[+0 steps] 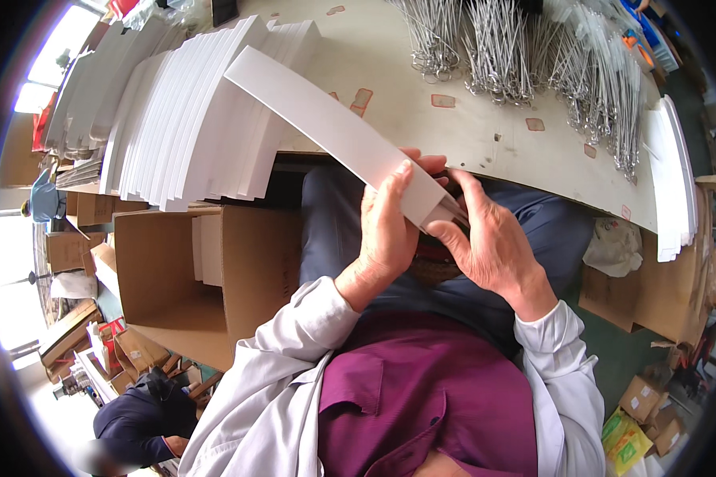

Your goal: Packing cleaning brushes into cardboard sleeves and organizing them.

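A long, narrow white box slants over my lap and the table's near edge. Near its lower end my left hand is closed around it, thumb on top and fingertips showing past the far side. At that same end, small flaps stand out, and my right hand grips there with its thumb and curved fingers. What lies inside the box is hidden. Bundles of metal skewers with ring ends lie on the far right of the table.
Rows of white boxes stand upright at the table's left. More flat white pieces lean at the right edge. An open cardboard carton sits left of my legs. Another person is at lower left.
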`<state>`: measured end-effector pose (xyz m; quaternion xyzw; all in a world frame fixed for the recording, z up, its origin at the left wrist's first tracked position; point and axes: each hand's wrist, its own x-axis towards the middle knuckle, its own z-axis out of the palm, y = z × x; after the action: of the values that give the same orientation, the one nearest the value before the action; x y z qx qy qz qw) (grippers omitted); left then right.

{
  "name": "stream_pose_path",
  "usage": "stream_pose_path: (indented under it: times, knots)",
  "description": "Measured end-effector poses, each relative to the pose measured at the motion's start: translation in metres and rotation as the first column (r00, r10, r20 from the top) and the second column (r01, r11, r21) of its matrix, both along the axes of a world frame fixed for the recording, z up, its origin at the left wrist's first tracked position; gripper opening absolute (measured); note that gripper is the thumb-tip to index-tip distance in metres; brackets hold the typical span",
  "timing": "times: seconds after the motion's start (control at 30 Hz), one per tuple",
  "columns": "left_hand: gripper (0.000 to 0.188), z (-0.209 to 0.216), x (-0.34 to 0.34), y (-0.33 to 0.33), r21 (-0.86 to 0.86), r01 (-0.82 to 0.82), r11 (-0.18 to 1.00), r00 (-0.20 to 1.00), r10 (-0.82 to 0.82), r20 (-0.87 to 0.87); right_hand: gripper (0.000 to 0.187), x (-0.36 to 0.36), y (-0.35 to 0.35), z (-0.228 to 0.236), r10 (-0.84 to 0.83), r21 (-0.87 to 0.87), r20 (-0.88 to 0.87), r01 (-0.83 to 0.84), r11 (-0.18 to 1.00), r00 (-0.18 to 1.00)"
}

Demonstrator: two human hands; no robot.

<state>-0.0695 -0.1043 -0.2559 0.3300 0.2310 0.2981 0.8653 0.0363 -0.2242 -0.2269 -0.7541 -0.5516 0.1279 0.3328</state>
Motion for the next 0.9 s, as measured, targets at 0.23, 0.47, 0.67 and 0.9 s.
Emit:
stream_pose_path:
  times: [0.23,0.47,0.67,0.9]
  knots:
    - [0.063,-0.003,-0.001,-0.013,0.060,0.250,0.966,0.968,-0.248,-0.045,0.077,0.016,-0.003,0.006,0.041,0.073,0.051,-0.045,0.996,0.998]
    - [0.044,0.036,-0.042,-0.003,0.393,0.848,0.356,0.526,-0.466,-0.711,0.059,0.038,-0.040,0.004,0.016,-0.029,0.068,-0.014,0.999,0.998]
    - [0.067,0.071,-0.045,-0.006,0.828,0.459,-0.322,0.887,0.123,-0.444,0.052,0.040,-0.060,0.006,0.136,-0.153,0.152,-0.113,0.982,0.979]
    - [0.048,0.012,-0.031,-0.009,0.694,0.628,-0.353,0.774,0.186,-0.605,0.047,0.019,-0.043,-0.012,0.293,-0.104,0.127,-0.281,0.954,0.948]
